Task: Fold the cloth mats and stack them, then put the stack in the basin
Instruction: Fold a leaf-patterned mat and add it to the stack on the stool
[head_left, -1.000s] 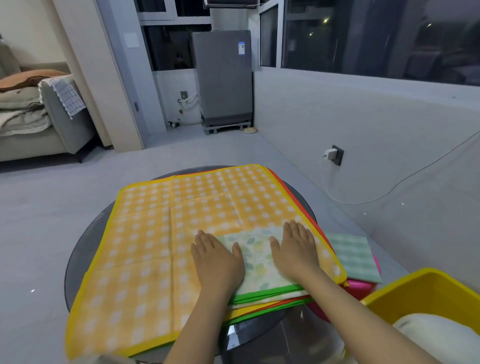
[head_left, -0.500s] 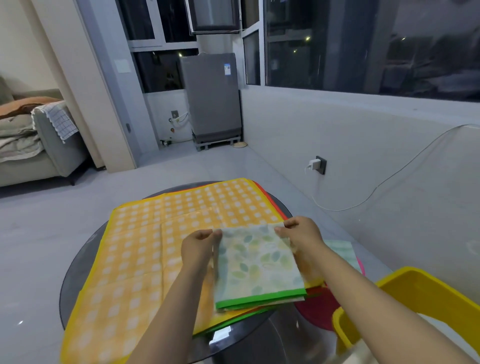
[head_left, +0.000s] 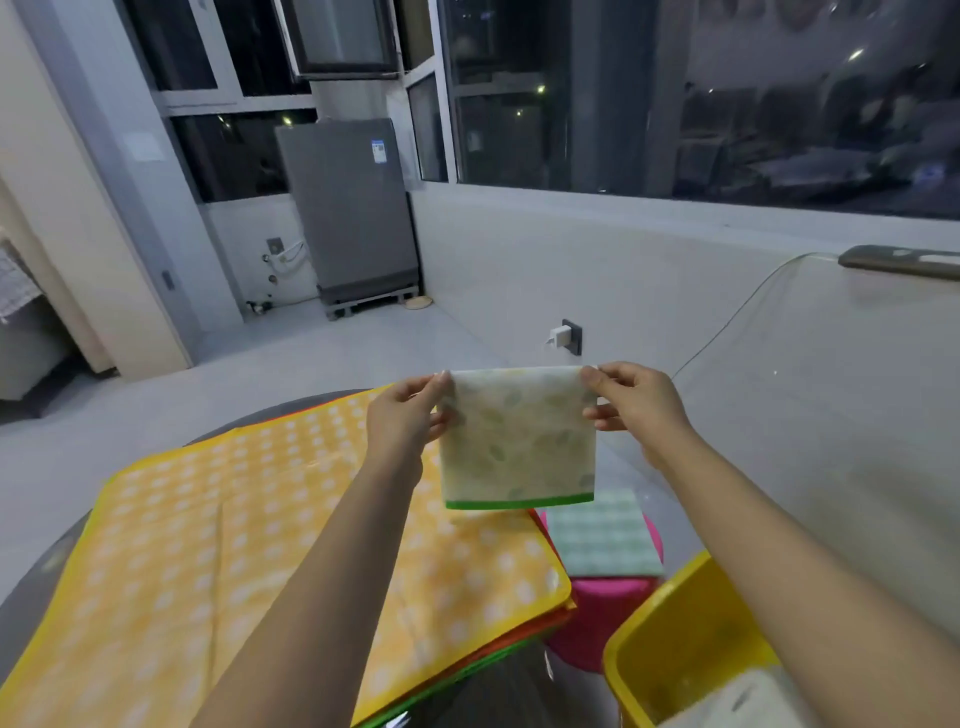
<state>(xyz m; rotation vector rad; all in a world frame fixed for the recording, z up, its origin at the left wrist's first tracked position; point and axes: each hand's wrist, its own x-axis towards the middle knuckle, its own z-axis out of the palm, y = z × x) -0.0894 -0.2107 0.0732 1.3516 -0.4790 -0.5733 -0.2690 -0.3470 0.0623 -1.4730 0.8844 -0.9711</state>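
A folded leaf-print mat with a green hem (head_left: 517, 436) hangs in the air in front of me. My left hand (head_left: 405, 410) pinches its upper left corner and my right hand (head_left: 631, 400) pinches its upper right corner. Below it an unfolded yellow checked mat (head_left: 260, 525) lies spread on the round table, with red and green mats under it. A folded green checked mat (head_left: 602, 535) lies on a pink stool (head_left: 597, 613) to the right. The yellow basin (head_left: 675, 639) stands at the lower right with something white inside.
A dark round glass table (head_left: 47, 561) carries the mats. A wall socket with a white charger (head_left: 563, 336) and its cable is on the low wall ahead. A grey washing machine (head_left: 353, 208) stands at the back. A glass surface (head_left: 857, 364) lies to the right.
Both hands pressed the folded leaf-print mat flat on the yellow mat, then gripped its far corners and lifted it up off the table so that it hangs vertically.
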